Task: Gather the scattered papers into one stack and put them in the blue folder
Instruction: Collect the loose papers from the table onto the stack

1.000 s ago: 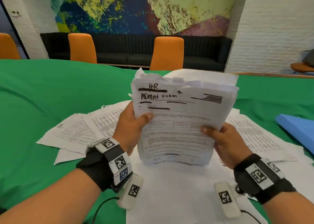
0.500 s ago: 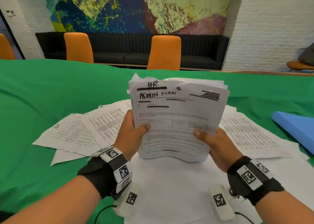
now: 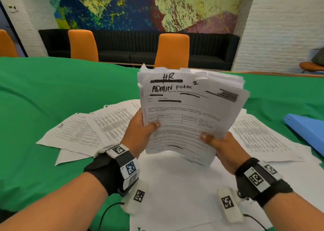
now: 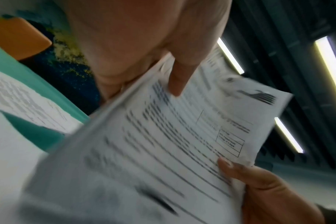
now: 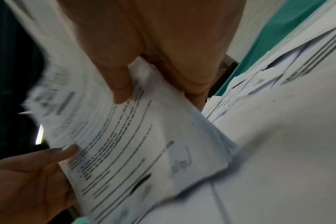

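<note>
An upright stack of papers [image 3: 185, 111] with "HR ADMIN FORM 2" handwritten on its top sheet is held above the table. My left hand [image 3: 140, 132] grips its left edge, thumb on the front sheet. My right hand [image 3: 222, 146] grips its lower right edge, thumb on the front. The left wrist view shows the stack [image 4: 163, 144] with my left thumb [image 4: 180, 72] pressed on it; the right wrist view shows the stack [image 5: 136, 136] under my right thumb [image 5: 119, 84]. The sheets' top edges are uneven. A blue folder [image 3: 308, 132] lies closed at the right.
Loose printed sheets [image 3: 78, 134] lie on the green tablecloth [image 3: 43, 94] to the left, more [image 3: 259, 136] to the right, and blank white sheets [image 3: 178, 192] lie under my wrists. Orange chairs [image 3: 172, 50] and a black sofa stand beyond the table.
The stack has tilted slightly, its top leaning right, and its bottom edge has lifted a little off the sheets below. Both hands keep their grip.
</note>
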Demonstrator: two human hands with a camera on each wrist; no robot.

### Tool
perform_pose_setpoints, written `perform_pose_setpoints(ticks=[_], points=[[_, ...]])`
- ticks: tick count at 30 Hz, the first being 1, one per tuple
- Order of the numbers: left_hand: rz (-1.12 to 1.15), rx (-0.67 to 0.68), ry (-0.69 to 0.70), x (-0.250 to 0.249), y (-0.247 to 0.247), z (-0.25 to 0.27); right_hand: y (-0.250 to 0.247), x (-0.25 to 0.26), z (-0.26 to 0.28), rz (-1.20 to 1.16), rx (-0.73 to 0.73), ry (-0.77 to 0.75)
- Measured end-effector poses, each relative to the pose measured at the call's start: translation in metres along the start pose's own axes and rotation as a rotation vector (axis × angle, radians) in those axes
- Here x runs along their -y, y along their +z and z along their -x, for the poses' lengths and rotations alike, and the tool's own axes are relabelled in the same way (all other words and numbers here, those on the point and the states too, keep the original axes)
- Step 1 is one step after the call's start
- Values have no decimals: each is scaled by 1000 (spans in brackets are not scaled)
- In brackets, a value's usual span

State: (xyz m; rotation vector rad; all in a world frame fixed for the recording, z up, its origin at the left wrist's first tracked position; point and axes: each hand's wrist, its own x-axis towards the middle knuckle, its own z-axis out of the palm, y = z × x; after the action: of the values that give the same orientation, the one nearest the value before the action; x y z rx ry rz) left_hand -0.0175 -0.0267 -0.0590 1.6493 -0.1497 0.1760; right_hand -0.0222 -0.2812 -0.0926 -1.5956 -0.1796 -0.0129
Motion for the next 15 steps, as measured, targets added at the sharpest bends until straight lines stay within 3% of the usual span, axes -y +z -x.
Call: perform_pose_setpoints(ticks=[3,6,9,12,15], points=[[-191,134,-83,6,-9,-4,-5,-1,1,72,-29,55],[-666,246,-234,14,-36,-6,-25,6,-2,131,-177,67],[-1121,263,-354,21,-61,1,-51,10,-5,109,-243,140],[-1155,283,-460,33,-64,10,-70,5,-1,72,-253,208],[-1101,267,-419,49,-52,10,-74,-7,9,73,-233,308]])
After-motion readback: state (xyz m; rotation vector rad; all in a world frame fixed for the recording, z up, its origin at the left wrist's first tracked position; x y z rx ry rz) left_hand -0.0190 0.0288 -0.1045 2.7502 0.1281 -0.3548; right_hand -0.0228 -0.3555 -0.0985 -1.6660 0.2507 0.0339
